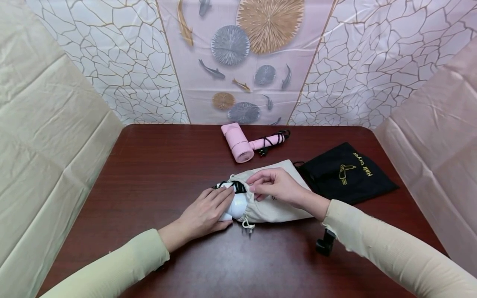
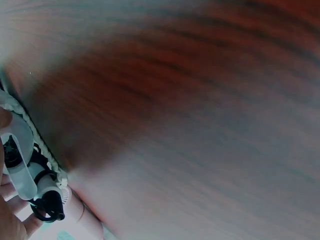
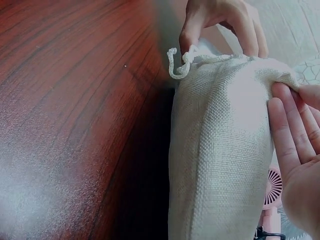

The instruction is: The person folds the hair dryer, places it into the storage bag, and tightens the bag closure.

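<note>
A white hair dryer [image 1: 239, 205] lies partly inside a cream drawstring bag [image 1: 287, 210], with black cord [image 1: 238, 187] wound about its handle. My left hand [image 1: 208, 209] grips the end of the dryer outside the bag, thumb on the near side and fingers over the top. At the bag's mouth, my right hand [image 1: 277, 184] pinches the fabric edge between thumb and fingers. In the right wrist view the bag [image 3: 220, 150] bulges, and its knotted cord [image 3: 186, 59] hangs by the opening. The part of the dryer within the bag is hidden.
A pink hair dryer [image 1: 238, 142] with its cord wrapped on the handle lies behind the bag. To the right, a black pouch [image 1: 335, 178] marked "Hair Dryer" lies flat beside the cream bag. The dark wooden table [image 1: 149, 165] is bordered by draped cloth walls [image 1: 67, 124].
</note>
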Action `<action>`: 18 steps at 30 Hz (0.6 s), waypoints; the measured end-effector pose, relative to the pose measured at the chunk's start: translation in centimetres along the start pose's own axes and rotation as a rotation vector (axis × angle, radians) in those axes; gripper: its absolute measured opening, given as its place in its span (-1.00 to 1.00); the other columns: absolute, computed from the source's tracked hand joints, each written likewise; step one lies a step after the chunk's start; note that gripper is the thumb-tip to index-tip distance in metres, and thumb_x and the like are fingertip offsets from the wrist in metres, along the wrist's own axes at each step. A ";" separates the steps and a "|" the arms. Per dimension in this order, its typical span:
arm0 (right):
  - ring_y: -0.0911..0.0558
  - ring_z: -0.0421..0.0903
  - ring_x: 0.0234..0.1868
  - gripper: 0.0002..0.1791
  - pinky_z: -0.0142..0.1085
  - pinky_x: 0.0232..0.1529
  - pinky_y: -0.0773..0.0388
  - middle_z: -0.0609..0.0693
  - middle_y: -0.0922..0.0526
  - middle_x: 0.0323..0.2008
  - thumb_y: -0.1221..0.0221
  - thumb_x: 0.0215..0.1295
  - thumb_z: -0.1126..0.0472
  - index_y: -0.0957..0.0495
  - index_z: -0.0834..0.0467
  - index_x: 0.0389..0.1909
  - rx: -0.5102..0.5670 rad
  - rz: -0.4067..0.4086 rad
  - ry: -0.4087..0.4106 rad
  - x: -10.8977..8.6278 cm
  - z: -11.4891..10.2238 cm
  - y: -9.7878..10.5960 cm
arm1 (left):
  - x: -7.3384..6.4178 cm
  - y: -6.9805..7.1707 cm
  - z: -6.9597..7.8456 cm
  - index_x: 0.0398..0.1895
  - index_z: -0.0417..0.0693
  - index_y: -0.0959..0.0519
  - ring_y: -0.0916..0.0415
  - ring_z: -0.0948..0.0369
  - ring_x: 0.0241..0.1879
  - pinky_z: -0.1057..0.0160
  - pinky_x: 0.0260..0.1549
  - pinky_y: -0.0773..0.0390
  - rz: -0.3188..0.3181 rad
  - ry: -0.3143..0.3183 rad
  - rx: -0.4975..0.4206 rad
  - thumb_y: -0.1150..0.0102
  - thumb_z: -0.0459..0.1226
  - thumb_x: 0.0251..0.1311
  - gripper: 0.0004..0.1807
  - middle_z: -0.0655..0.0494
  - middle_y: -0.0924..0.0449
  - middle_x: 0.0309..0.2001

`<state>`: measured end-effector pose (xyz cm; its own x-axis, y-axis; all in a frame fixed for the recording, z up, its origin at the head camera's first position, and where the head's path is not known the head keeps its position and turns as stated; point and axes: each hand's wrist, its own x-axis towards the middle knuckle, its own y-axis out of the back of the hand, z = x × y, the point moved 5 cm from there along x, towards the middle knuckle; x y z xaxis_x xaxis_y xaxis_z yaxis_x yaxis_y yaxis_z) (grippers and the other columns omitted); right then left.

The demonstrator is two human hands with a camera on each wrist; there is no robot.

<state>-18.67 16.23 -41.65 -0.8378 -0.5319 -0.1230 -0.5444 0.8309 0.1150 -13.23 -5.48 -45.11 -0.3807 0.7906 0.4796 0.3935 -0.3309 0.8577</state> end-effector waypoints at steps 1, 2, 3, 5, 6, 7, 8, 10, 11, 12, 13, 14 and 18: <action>-0.79 -0.10 -0.35 -0.67 -0.12 -0.20 -0.81 0.11 -0.81 -0.27 -0.26 0.44 0.42 -0.61 0.49 0.15 -0.002 0.001 0.002 0.0 -0.1 0.0 | 0.1 0.0 0.1 0.33 -0.33 -0.57 -0.61 -0.05 0.24 -0.03 0.12 -0.62 0.011 -0.012 0.011 -0.49 0.16 0.13 -0.11 -0.18 -0.61 0.32; -0.79 -0.10 -0.35 -0.67 -0.12 -0.20 -0.81 0.11 -0.81 -0.26 -0.26 0.44 0.42 -0.61 0.49 0.15 -0.003 0.000 0.005 0.0 -0.2 0.0 | 0.2 0.0 0.1 0.32 -0.32 -0.57 -0.61 -0.05 0.24 -0.03 0.12 -0.62 0.023 -0.025 0.023 -0.49 0.17 0.13 -0.11 -0.17 -0.61 0.31; -0.80 -0.09 -0.35 -0.67 -0.12 -0.20 -0.81 0.12 -0.81 -0.26 -0.26 0.44 0.42 -0.61 0.49 0.15 -0.005 -0.001 0.009 0.0 -0.3 0.0 | 0.2 0.1 0.2 0.31 -0.32 -0.58 -0.62 -0.05 0.23 -0.02 0.12 -0.63 0.035 -0.040 0.038 -0.48 0.16 0.14 -0.12 -0.17 -0.62 0.30; -0.80 -0.09 -0.36 -0.67 -0.11 -0.20 -0.81 0.13 -0.81 -0.25 -0.27 0.44 0.43 -0.61 0.49 0.15 -0.010 -0.003 0.016 0.1 -0.5 -0.1 | 0.4 0.2 0.4 0.30 -0.32 -0.59 -0.63 -0.05 0.22 -0.02 0.13 -0.63 0.060 -0.066 0.063 -0.46 0.16 0.14 -0.15 -0.16 -0.64 0.29; -0.80 -0.08 -0.35 -0.67 -0.10 -0.20 -0.81 0.14 -0.81 -0.25 -0.26 0.44 0.43 -0.61 0.49 0.15 -0.010 -0.004 0.017 0.1 -0.5 -0.1 | 0.5 0.2 0.4 0.29 -0.32 -0.59 -0.63 -0.06 0.21 -0.02 0.13 -0.63 0.069 -0.076 0.068 -0.46 0.15 0.15 -0.16 -0.16 -0.64 0.29; -0.80 -0.08 -0.35 -0.68 -0.10 -0.20 -0.81 0.14 -0.81 -0.24 -0.26 0.44 0.44 -0.61 0.49 0.15 -0.008 -0.003 0.018 0.1 -0.6 0.0 | 0.6 0.2 0.5 0.29 -0.32 -0.60 -0.63 -0.06 0.21 -0.03 0.14 -0.63 0.076 -0.083 0.069 -0.45 0.14 0.15 -0.17 -0.16 -0.64 0.29; -0.80 -0.08 -0.35 -0.68 -0.10 -0.20 -0.81 0.14 -0.81 -0.24 -0.26 0.44 0.44 -0.61 0.50 0.15 -0.008 -0.001 0.018 0.1 -0.7 0.0 | 0.8 0.2 0.5 0.28 -0.31 -0.60 -0.63 -0.06 0.21 -0.03 0.14 -0.63 0.082 -0.088 0.066 -0.45 0.14 0.15 -0.18 -0.16 -0.64 0.28; -0.80 -0.08 -0.35 -0.68 -0.10 -0.20 -0.81 0.14 -0.81 -0.23 -0.26 0.44 0.44 -0.60 0.50 0.15 -0.009 0.002 0.019 0.0 -0.7 0.1 | 1.1 0.1 0.6 0.28 -0.30 -0.60 -0.63 -0.06 0.22 -0.03 0.16 -0.62 0.084 -0.090 0.057 -0.44 0.14 0.17 -0.19 -0.15 -0.64 0.29; -0.80 -0.08 -0.34 -0.68 -0.11 -0.20 -0.81 0.13 -0.82 -0.23 -0.25 0.44 0.44 -0.60 0.50 0.15 -0.009 0.002 0.021 0.0 -0.7 0.1 | 1.2 0.1 0.6 0.29 -0.30 -0.60 -0.62 -0.06 0.22 -0.03 0.17 -0.62 0.082 -0.088 0.048 -0.44 0.14 0.19 -0.20 -0.14 -0.64 0.30; -0.80 -0.08 -0.34 -0.67 -0.11 -0.20 -0.81 0.13 -0.82 -0.22 -0.25 0.45 0.44 -0.60 0.50 0.15 -0.009 0.002 0.022 0.0 -0.7 0.1 | 1.4 0.0 0.6 0.30 -0.29 -0.59 -0.62 -0.06 0.23 -0.03 0.17 -0.61 0.079 -0.085 0.041 -0.43 0.13 0.20 -0.20 -0.14 -0.63 0.30; -0.80 -0.09 -0.34 -0.67 -0.11 -0.20 -0.81 0.13 -0.82 -0.23 -0.25 0.45 0.44 -0.60 0.50 0.15 -0.011 0.000 0.027 0.1 -0.7 0.1 | 1.5 0.0 0.6 0.31 -0.29 -0.59 -0.62 -0.06 0.23 -0.03 0.18 -0.61 0.075 -0.082 0.035 -0.43 0.13 0.22 -0.21 -0.13 -0.63 0.30; -0.80 -0.09 -0.34 -0.67 -0.11 -0.20 -0.81 0.13 -0.82 -0.23 -0.25 0.45 0.43 -0.60 0.51 0.15 -0.013 -0.002 0.030 0.1 -0.7 0.1 | 1.5 0.0 0.6 0.31 -0.28 -0.59 -0.61 -0.05 0.23 -0.02 0.19 -0.61 0.072 -0.080 0.032 -0.42 0.13 0.23 -0.21 -0.12 -0.63 0.30; -0.80 -0.09 -0.35 -0.68 -0.11 -0.20 -0.81 0.12 -0.81 -0.23 -0.26 0.44 0.44 -0.60 0.51 0.14 -0.015 -0.007 0.035 0.1 -0.7 0.1 | 1.5 -0.4 0.4 0.33 -0.29 -0.58 -0.61 -0.05 0.25 -0.02 0.21 -0.60 0.056 -0.064 -0.006 -0.46 0.13 0.21 -0.19 -0.12 -0.63 0.31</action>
<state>-18.77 16.13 -40.96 -0.8349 -0.5431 -0.0892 -0.5503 0.8250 0.1287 -13.67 -3.93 -44.83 -0.3038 0.8018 0.5146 0.4078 -0.3788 0.8308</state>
